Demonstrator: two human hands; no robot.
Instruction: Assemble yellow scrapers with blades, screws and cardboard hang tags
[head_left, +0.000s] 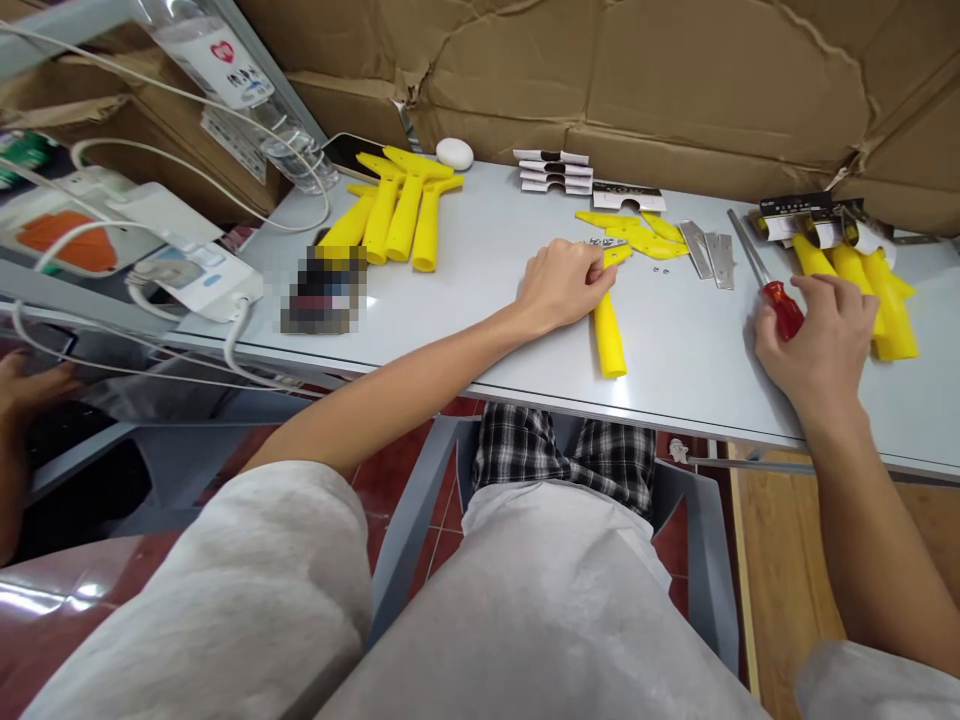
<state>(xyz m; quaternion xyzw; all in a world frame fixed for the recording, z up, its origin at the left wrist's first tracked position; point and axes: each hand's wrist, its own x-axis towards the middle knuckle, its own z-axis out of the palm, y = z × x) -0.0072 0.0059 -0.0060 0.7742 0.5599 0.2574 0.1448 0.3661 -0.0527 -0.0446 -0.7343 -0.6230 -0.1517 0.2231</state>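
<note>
My left hand [562, 285] is closed on the head of a yellow plastic scraper handle [610, 340], whose hollow grip points toward the table's front edge. Fingers of my right hand [817, 335] curl round the red grip of a screwdriver [782, 308]; its metal shaft slants away to the back left. Just beyond my left hand lie flat yellow plastic pieces [646, 238] and tiny screws [660, 270]. Two metal blades [709, 255] rest between them and the screwdriver. Right of my right hand, several yellow handles with black-and-white card sleeves [892, 310] are bunched together.
Several yellow handles [409, 215] lie at the back left, near a white rounded case [454, 153] and a phone [360, 155]. Folded cards [555, 172] are stacked by the cardboard wall [675, 80]. A water bottle [292, 150], cables and a power strip [214, 280] crowd the left. Another person's hand [34, 385] shows far left.
</note>
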